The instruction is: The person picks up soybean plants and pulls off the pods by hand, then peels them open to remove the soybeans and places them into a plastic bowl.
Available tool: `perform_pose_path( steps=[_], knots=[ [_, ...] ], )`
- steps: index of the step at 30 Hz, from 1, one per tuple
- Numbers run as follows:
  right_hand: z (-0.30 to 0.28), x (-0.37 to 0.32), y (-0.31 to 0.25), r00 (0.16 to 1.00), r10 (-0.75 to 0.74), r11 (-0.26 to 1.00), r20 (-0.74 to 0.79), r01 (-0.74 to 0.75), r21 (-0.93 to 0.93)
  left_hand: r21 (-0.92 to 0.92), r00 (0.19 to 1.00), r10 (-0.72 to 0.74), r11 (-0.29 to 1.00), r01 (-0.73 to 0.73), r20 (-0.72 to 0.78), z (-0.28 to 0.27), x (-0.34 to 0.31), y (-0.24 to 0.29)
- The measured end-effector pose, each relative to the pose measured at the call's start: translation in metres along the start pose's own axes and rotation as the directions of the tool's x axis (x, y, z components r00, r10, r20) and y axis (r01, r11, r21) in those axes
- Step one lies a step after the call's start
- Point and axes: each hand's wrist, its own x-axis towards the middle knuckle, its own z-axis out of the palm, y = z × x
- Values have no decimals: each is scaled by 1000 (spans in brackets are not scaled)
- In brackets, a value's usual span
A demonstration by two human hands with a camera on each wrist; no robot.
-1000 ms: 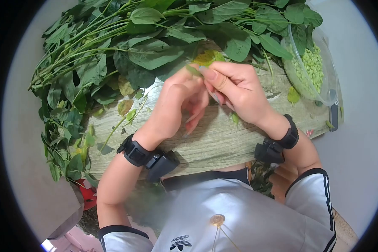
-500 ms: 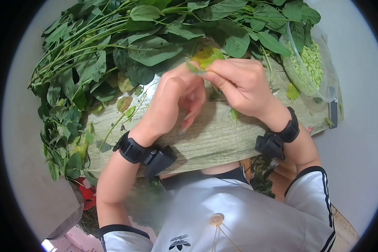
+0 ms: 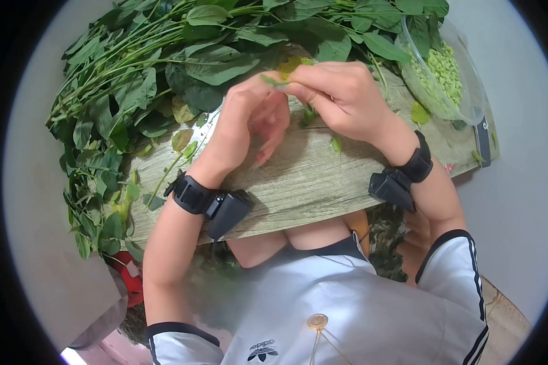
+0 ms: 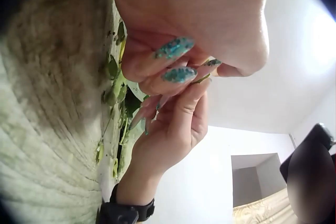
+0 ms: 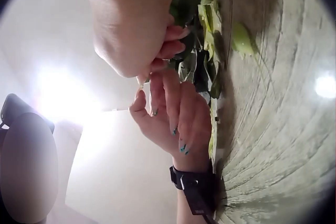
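A small green bean pod (image 3: 274,81) is pinched between both hands, over the far half of the wooden table. My left hand (image 3: 240,125) holds one end between thumb and forefinger; its other fingers hang loosely below. From the other side, my right hand (image 3: 344,100) pinches the pod with thumb and forefinger, the rest of its fingers folded in. In the left wrist view, a sliver of the pod (image 4: 201,79) shows between the fingertips. Most of it is hidden by the fingers. A yellow leaf (image 3: 293,64) lies just behind the hands.
Leafy green stems (image 3: 182,55) are heaped along the table's back and left. A clear plastic container (image 3: 478,100) with shelled green beans (image 3: 441,73) stands at the right, beside a dark grey flat object (image 3: 482,143). One loose pod (image 3: 337,143) and leaf scraps lie on the table (image 3: 286,201).
The right thumb has drawn back from over the pod, and the right fingers have folded in. Both hands sit slightly higher in the head view, which has itself shifted a little.
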Motion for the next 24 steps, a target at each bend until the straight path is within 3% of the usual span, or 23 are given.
perform_pose_path(
  steps=[4, 5, 7, 9, 12, 14, 18, 20, 21, 24],
  knots=[
    [-4, 2, -3, 999, -34, 998, 30, 35, -55, -44, 1000, 17, 999, -18, -21, 4, -3, 2],
    [-6, 3, -6, 999, -45, 996, 26, 46, -75, 19, 995, 88, 996, -89, 40, -1, -2, -4],
    [-4, 3, -7, 998, -43, 994, 44, 47, -97, -23, 995, 81, 996, -80, 53, 1, -3, -3],
    [0, 2, -5, 999, 6, 1000, 33, -5, -29, -31, 989, 134, 991, -132, 57, -2, -1, -2],
    [4, 0, -2, 999, 15, 1000, 41, -16, 26, 40, 999, 51, 998, -51, 10, 0, -1, -1],
    [3, -1, -4, 999, 15, 998, 35, -17, 54, 72, 986, 109, 990, -119, 124, -6, 0, -5],
    [-5, 6, -12, 995, 74, 995, 73, -78, 60, 95, 987, 131, 986, -140, 93, -2, -1, -3],
    [-5, 3, -13, 990, 105, 991, 93, -112, 75, 23, 975, 179, 983, -184, 132, -6, 1, -10],
    [-4, 3, -11, 992, 90, 992, 86, -97, 82, 16, 987, 91, 995, -94, 135, -9, 2, -11],
    [-1, 2, -3, 996, 52, 995, 67, -58, 84, 93, 980, 142, 983, -155, 138, -10, 3, -12]
  ],
)
